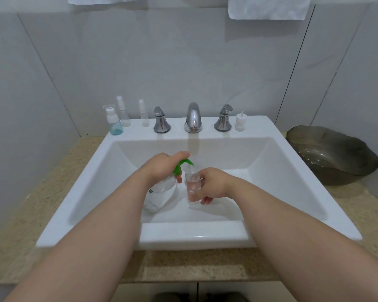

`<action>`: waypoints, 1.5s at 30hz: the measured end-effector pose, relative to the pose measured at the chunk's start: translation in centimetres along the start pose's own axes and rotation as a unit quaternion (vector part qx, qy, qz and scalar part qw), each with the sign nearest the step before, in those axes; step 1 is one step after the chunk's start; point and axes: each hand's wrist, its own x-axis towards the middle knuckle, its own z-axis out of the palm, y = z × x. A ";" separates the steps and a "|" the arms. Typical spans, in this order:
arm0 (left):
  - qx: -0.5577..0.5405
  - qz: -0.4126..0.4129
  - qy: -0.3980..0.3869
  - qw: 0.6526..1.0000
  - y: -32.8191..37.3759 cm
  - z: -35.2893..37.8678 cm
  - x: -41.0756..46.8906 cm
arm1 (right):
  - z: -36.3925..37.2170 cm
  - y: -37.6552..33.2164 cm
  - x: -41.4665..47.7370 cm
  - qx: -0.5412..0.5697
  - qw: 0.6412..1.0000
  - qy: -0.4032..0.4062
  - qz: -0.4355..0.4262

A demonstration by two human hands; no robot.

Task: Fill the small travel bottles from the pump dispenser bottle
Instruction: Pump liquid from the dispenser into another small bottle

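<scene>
Over the white sink basin (pixel 271 162), my left hand (pixel 162 166) grips the clear pump dispenser bottle (pixel 162 192) around its neck, a finger lying on top of the green pump head (pixel 182 165). The green spout points into the mouth of a small clear travel bottle (pixel 192 182), which my right hand (pixel 212 184) holds upright beside the dispenser. Clear liquid shows inside the small bottle. Three more travel bottles stand on the sink's back ledge at the left: one with bluish liquid (pixel 114 122) and two clear spray bottles (pixel 123 112) (pixel 144 114).
A chrome faucet (pixel 193 118) with two handles (pixel 160 120) (pixel 224 118) stands on the back ledge, a small white pump cap (pixel 240 123) at its right. A dark glass bowl (pixel 332 153) sits on the speckled counter (pixel 20 214) at the right. White towels (pixel 268 7) hang above.
</scene>
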 end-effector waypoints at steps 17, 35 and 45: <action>-0.003 0.013 -0.009 1.000 0.0 0.1 0.0 | 0.0 -0.1 -0.1 -0.006 1.000 -0.007 -0.003; -0.003 0.000 -0.001 1.000 0.1 0.2 0.2 | 0.0 -0.2 0.0 -0.007 1.000 -0.001 -0.004; 0.001 0.012 -0.006 1.000 0.3 0.1 -0.1 | 0.0 -0.2 0.0 -0.012 1.000 -0.009 0.001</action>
